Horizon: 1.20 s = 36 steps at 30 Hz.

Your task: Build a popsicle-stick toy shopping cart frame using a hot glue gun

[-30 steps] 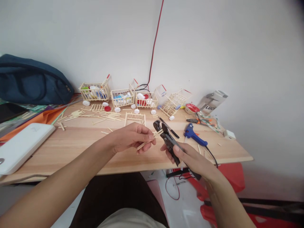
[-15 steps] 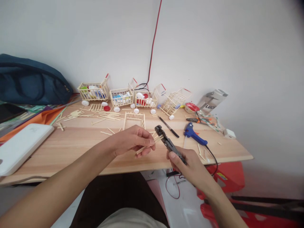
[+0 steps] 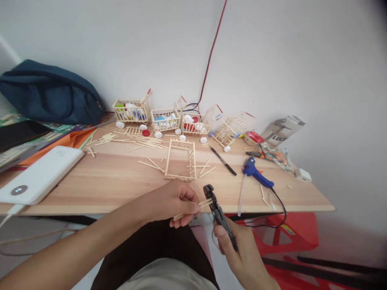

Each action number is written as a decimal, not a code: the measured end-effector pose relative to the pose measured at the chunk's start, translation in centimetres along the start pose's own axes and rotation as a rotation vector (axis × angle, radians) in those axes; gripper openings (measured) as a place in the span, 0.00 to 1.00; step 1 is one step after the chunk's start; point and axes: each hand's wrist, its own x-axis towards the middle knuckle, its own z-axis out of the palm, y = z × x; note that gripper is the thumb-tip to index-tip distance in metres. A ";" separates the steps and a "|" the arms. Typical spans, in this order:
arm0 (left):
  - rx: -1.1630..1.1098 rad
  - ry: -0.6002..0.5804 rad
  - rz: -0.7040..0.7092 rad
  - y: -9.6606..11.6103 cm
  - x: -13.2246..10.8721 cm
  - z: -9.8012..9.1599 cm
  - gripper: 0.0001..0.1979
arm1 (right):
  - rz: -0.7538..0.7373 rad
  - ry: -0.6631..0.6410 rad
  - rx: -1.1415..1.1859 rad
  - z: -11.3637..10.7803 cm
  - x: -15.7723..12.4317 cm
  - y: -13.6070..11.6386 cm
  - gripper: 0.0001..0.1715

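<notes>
My left hand (image 3: 173, 201) pinches two thin wooden sticks (image 3: 206, 202) and holds them out to the right, just below the table's front edge. My right hand (image 3: 238, 251) grips the handles of black cutting pliers (image 3: 216, 209), whose jaws are closed on the free ends of the sticks. A rectangular frame of wooden sticks (image 3: 180, 160) lies flat on the wooden table (image 3: 99, 181) just beyond my left hand.
Several small stick-built carts (image 3: 169, 117) filled with bottle caps line the wall. Loose sticks (image 3: 136, 143), a black pen (image 3: 223, 160), a blue glue gun (image 3: 255, 172), a white power bank (image 3: 42, 173) and a dark blue bag (image 3: 51, 93) sit on the table. A red stool (image 3: 287, 233) stands below right.
Both hands have come down and toward me, from over the table to below its front edge. The pliers stay on the stick ends. The view tipped down, uncovering the stick frame.
</notes>
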 end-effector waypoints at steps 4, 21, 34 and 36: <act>0.093 0.020 0.008 0.0 -0.6 -0.2 0.09 | 0.015 -0.017 -0.006 1.2 -0.3 0.2 0.23; 0.034 0.063 -0.011 -3.0 -2.7 1.1 0.08 | -0.104 0.073 -0.126 3.8 -2.1 1.0 0.26; 0.246 0.514 0.228 -2.9 -8.9 -4.1 0.10 | 0.372 -0.050 0.406 1.9 -1.3 3.4 0.45; 0.357 0.735 0.253 -2.9 -9.8 -6.5 0.12 | 0.410 -0.086 0.443 2.2 -1.2 3.5 0.43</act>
